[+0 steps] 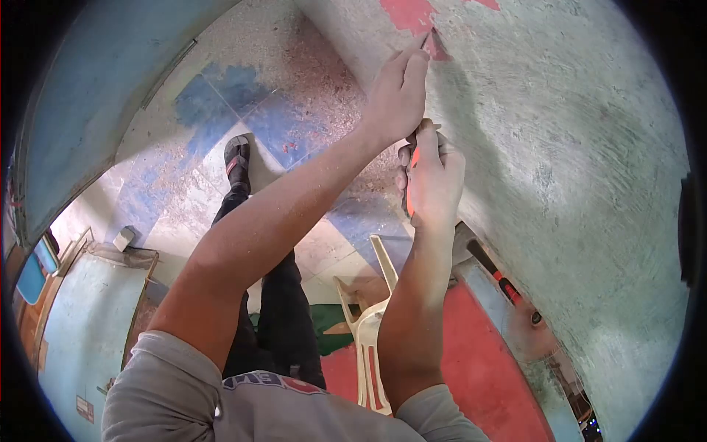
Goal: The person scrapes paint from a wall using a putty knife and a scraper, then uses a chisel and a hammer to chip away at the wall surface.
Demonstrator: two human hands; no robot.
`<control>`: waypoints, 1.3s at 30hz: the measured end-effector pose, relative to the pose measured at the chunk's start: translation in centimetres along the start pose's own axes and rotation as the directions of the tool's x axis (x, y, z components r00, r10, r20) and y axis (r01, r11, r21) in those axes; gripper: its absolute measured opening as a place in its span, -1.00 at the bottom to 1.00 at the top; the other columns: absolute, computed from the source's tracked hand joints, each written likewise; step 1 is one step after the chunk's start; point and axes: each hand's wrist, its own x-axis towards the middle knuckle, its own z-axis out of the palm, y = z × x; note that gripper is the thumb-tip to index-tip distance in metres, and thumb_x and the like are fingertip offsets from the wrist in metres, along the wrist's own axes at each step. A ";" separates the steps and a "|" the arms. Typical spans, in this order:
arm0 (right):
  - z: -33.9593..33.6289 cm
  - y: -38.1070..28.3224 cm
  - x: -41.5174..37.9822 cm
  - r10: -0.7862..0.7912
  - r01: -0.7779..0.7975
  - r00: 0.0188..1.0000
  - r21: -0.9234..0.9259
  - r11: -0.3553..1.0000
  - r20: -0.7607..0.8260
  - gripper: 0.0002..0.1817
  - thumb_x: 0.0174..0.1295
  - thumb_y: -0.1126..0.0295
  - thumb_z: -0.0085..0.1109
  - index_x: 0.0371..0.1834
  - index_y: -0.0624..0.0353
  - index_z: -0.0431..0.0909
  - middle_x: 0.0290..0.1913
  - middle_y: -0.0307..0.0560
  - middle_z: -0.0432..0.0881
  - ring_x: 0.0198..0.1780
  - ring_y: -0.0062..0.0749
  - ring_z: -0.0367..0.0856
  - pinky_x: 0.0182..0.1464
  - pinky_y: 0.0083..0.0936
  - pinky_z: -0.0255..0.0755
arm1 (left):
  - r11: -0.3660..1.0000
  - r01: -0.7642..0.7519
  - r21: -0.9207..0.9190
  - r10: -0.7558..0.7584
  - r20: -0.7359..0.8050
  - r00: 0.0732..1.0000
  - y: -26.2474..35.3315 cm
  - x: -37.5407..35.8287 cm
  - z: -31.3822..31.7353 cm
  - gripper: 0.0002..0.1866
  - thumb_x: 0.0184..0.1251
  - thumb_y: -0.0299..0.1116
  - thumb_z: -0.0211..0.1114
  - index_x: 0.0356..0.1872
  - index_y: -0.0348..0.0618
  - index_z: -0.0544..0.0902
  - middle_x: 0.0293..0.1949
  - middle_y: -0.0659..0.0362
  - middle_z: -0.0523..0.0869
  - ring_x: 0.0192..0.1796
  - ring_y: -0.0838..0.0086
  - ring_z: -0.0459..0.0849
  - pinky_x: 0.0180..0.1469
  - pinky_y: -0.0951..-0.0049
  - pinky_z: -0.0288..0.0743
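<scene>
My right hand (436, 177) is wrapped round an orange and black tool (414, 166), whose far end runs up toward my other wrist. Farther up, my left hand (400, 92) is closed close to the wall (560, 147), and a thin pointed thing sticks out past its fingertips. That tip meets the edge of a red patch (409, 13) on the greenish-grey, scraped wall. Whether the thin thing is a separate blade or part of the same tool cannot be made out. Dust covers both hands.
A cream plastic chair (368, 331) stands by my legs. A red and black tool (504, 283) lies on a ledge at the right. Blue and white floor tiles (243, 110) carry dust and chips. At the lower left is a pale blue panel (92, 309) with a small block (124, 238).
</scene>
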 end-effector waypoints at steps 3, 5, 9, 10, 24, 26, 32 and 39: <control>-0.8 -0.7 -1.3 0.033 -0.033 0.999 -0.030 0.999 -0.010 -0.53 0.65 0.06 0.01 -0.14 0.30 0.66 -0.57 -0.27 0.45 -0.70 -0.63 0.34 -0.69 -0.58 0.16 | 0.999 0.037 -0.001 -0.037 0.040 0.998 1.4 -1.5 0.7 -0.40 0.67 -0.14 -0.16 0.53 -0.29 0.42 0.27 -0.34 0.61 0.38 -0.17 0.52 0.48 0.08 0.31; -1.0 -0.7 -1.8 0.008 -0.008 1.000 -0.007 1.000 -0.013 -0.55 0.64 0.09 0.01 -0.12 0.32 0.67 -0.57 -0.27 0.44 -0.71 -0.64 0.34 -0.69 -0.58 0.16 | 0.989 -0.022 0.149 0.016 0.038 0.999 1.3 -2.0 1.0 -0.39 0.70 -0.04 -0.13 0.51 -0.25 0.47 0.09 0.02 0.69 -0.15 0.38 0.62 -0.09 0.35 0.62; 0.3 -0.9 0.4 -0.022 0.025 0.999 -0.058 0.998 0.045 -0.55 0.64 0.16 -0.02 -0.17 0.37 0.67 -0.58 -0.26 0.44 -0.71 -0.62 0.33 -0.69 -0.58 0.17 | 1.000 0.011 0.019 -0.011 -0.020 1.000 -0.3 0.2 0.2 -0.39 0.69 -0.07 -0.13 0.58 -0.20 0.40 0.16 -0.11 0.66 0.02 0.19 0.60 0.20 0.26 0.49; 0.7 -1.2 1.0 -0.038 0.045 0.997 -0.096 0.994 0.066 -0.55 0.64 0.17 -0.02 -0.17 0.38 0.66 -0.58 -0.26 0.44 -0.72 -0.62 0.33 -0.70 -0.58 0.17 | 0.996 0.065 -0.054 -0.065 0.006 0.998 0.6 0.7 -0.3 -0.38 0.68 -0.09 -0.14 0.57 -0.23 0.40 0.19 -0.24 0.64 0.19 -0.01 0.58 0.34 0.17 0.40; 0.4 -0.3 -1.5 -0.014 0.014 1.000 0.013 1.000 -0.016 -0.59 0.59 0.20 -0.02 -0.22 0.35 0.65 -0.59 -0.25 0.44 -0.72 -0.62 0.35 -0.69 -0.52 0.15 | 0.999 -0.033 0.013 0.033 -0.002 0.999 0.4 -0.7 0.4 -0.40 0.66 -0.12 -0.12 0.50 -0.29 0.47 0.02 -0.31 0.71 0.26 -0.08 0.66 0.41 0.13 0.40; 0.7 -0.9 -1.7 0.028 -0.028 0.999 0.008 1.000 -0.016 -0.59 0.59 0.20 -0.01 -0.25 0.34 0.64 -0.58 -0.25 0.45 -0.72 -0.62 0.35 -0.69 -0.53 0.15 | 1.000 -0.006 0.000 0.006 -0.002 1.000 -0.1 -0.2 0.1 -0.40 0.68 -0.09 -0.12 0.52 -0.23 0.47 0.04 -0.17 0.72 0.10 0.13 0.64 0.25 0.22 0.46; 0.6 -0.5 -1.1 -0.085 0.085 0.996 -0.032 0.996 0.013 -0.59 0.59 0.21 -0.02 -0.33 0.32 0.57 -0.58 -0.23 0.45 -0.72 -0.61 0.36 -0.68 -0.52 0.17 | 0.997 -0.065 0.030 0.065 -0.007 0.998 0.3 -0.3 -0.1 -0.41 0.67 -0.11 -0.13 0.46 -0.30 0.51 0.13 -0.28 0.69 0.17 -0.08 0.68 0.33 0.13 0.46; 0.4 -0.3 -1.4 -0.010 0.010 1.000 -0.010 1.000 -0.012 -0.58 0.61 0.17 0.01 -0.12 0.38 0.64 -0.57 -0.23 0.46 -0.71 -0.62 0.36 -0.69 -0.53 0.18 | 0.995 0.051 -0.080 -0.048 0.048 0.998 1.4 -0.6 -0.2 -0.42 0.66 -0.14 -0.13 0.48 -0.28 0.49 0.28 -0.30 0.63 0.37 -0.09 0.58 0.48 0.14 0.34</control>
